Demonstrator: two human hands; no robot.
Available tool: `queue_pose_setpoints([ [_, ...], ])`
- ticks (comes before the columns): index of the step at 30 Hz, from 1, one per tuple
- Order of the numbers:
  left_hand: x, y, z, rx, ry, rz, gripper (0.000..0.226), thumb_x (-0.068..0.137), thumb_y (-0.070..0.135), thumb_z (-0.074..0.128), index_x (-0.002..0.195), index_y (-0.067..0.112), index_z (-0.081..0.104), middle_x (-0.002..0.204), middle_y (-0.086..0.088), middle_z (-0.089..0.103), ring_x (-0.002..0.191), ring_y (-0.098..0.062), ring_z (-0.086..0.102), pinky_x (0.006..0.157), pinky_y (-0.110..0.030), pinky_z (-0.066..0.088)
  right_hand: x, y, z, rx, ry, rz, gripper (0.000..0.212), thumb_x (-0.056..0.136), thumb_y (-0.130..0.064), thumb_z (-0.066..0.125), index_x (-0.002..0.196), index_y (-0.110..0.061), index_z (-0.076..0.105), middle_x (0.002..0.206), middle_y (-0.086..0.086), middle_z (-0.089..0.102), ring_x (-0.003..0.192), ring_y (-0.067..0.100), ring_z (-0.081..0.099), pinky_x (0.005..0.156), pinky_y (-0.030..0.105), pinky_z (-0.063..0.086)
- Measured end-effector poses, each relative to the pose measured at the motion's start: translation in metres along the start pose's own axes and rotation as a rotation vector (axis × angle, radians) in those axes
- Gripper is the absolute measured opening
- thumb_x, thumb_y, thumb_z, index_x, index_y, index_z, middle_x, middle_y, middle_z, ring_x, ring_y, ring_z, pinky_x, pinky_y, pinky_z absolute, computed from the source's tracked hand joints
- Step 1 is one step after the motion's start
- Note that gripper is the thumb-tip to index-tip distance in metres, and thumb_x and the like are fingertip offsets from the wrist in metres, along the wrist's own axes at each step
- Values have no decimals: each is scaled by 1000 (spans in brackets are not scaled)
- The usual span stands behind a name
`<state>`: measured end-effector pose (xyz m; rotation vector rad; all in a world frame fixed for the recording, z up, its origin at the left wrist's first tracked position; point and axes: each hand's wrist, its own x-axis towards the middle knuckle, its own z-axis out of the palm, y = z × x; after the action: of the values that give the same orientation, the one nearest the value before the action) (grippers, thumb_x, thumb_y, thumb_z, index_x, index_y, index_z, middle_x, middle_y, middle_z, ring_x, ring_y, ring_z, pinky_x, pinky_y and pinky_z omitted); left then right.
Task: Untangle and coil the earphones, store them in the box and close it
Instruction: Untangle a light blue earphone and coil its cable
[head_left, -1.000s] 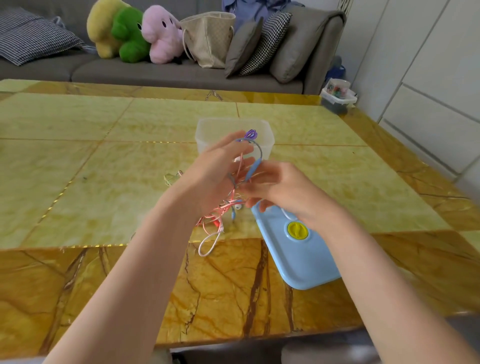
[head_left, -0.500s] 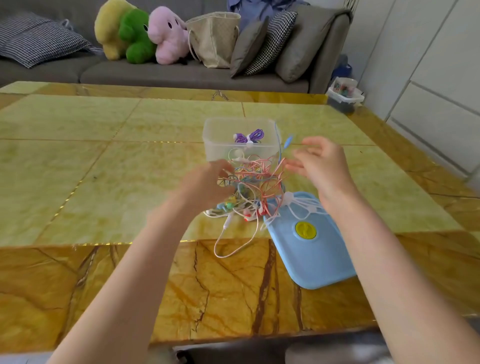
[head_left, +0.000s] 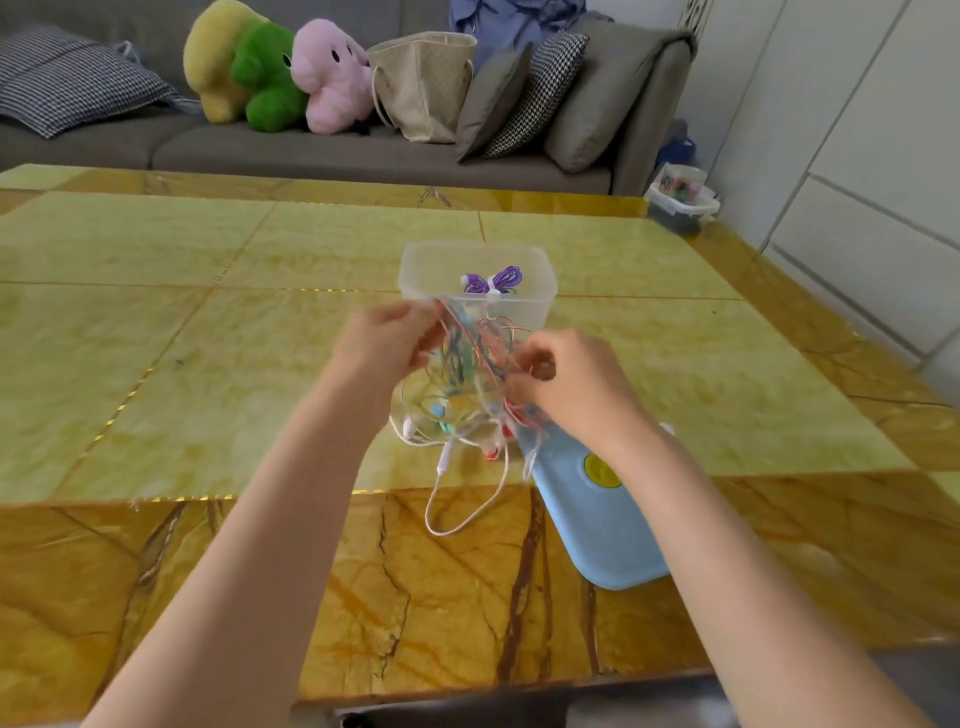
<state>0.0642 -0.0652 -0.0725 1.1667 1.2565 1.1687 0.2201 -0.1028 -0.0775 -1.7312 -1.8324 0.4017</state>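
Note:
A tangle of thin earphone cables (head_left: 470, 384), pink, white and dark, hangs above the table between my hands. My left hand (head_left: 387, 338) pinches the strands at the upper left. My right hand (head_left: 566, 382) pinches strands at the right side of the tangle. White loops and small plugs dangle down to the tabletop. Behind the tangle stands an open clear plastic box (head_left: 415, 275) with a coiled purple earphone (head_left: 493, 280) inside. The box's light blue lid (head_left: 597, 519) with a yellow round spot lies flat below my right wrist.
The yellow marble table (head_left: 208, 338) spreads wide to the left and beyond the box. A grey sofa (head_left: 322, 150) with plush toys, cushions and a tote bag stands behind it. A small bin (head_left: 680, 197) sits on the floor at the far right corner.
My right hand came down from the raised open pose and now pinches the tangle. My left hand rose and shifted to the upper left strands. The purple coil rests in the box.

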Motion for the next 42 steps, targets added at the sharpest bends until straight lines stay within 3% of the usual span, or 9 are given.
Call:
queue_pose_setpoints([
  [4, -8, 35, -11, -436, -17, 121, 16, 95, 18, 51, 82, 19, 59, 77, 7, 62, 75, -8, 58, 70, -18, 48, 4, -16, -7, 323, 244, -111, 8, 80, -6, 71, 87, -3, 71, 78, 3, 68, 70, 12, 62, 69, 19, 49],
  [9, -10, 36, -16, -421, -47, 155, 24, 91, -2, 49, 80, 16, 61, 78, 4, 61, 80, -10, 55, 87, -22, 46, 2, -12, 15, 31, -270, 13, 17, 85, -11, 61, 98, -10, 72, 101, 8, 70, 84, 21, 64, 72, 28, 51],
  [11, -10, 35, -18, -379, -38, 116, 28, 85, -3, 45, 71, 15, 63, 72, 5, 62, 75, -10, 53, 85, -22, 43, 3, -5, 15, -122, -238, 88, 21, 87, -10, 55, 98, -2, 70, 103, 15, 69, 87, 28, 63, 76, 36, 50],
  [16, -14, 35, -15, -83, -206, 115, 21, 74, 27, 53, 59, 18, 63, 79, 2, 70, 74, -9, 59, 83, -27, 40, 6, -13, -13, 316, 119, -32, 19, 89, -6, 56, 99, -18, 67, 91, -5, 67, 62, 23, 62, 67, 32, 53],
  [21, -21, 21, 0, 623, -343, 299, 12, 87, 19, 63, 80, 22, 72, 79, 2, 68, 68, -1, 56, 65, -13, 41, 3, -9, -14, 158, -209, -5, 47, 84, 10, 42, 109, -23, 65, 112, -1, 66, 70, 16, 59, 59, 20, 50],
  [25, -11, 20, -18, 498, -84, 304, 22, 88, 15, 61, 75, 31, 67, 80, 0, 68, 71, -21, 56, 59, -20, 42, 0, 1, -24, 11, -234, 173, 48, 83, 7, 34, 86, -26, 70, 88, 3, 66, 74, 26, 59, 75, 37, 52],
  [30, -5, 1, -8, 660, -196, 224, 16, 84, 14, 66, 97, 23, 65, 107, -2, 63, 92, -18, 54, 82, -28, 43, 3, -3, -19, 173, 20, 88, 40, 84, 5, 44, 74, -25, 68, 82, 6, 72, 75, 27, 66, 76, 40, 55],
  [37, -12, -13, 12, 926, -192, 308, 44, 79, 8, 69, 120, 17, 58, 116, -11, 53, 103, -28, 56, 84, -33, 46, 3, -6, 13, 41, -213, 39, 25, 84, -16, 67, 108, -9, 65, 98, 1, 67, 86, 16, 59, 71, 21, 43],
  [42, -13, -12, 8, 994, -35, 397, 29, 83, 5, 58, 109, 16, 64, 106, -7, 62, 99, -26, 58, 74, -28, 39, 7, -1, 5, 114, -26, 66, 18, 87, -14, 63, 69, -13, 66, 52, -5, 55, 42, 4, 51, 45, 14, 36],
])
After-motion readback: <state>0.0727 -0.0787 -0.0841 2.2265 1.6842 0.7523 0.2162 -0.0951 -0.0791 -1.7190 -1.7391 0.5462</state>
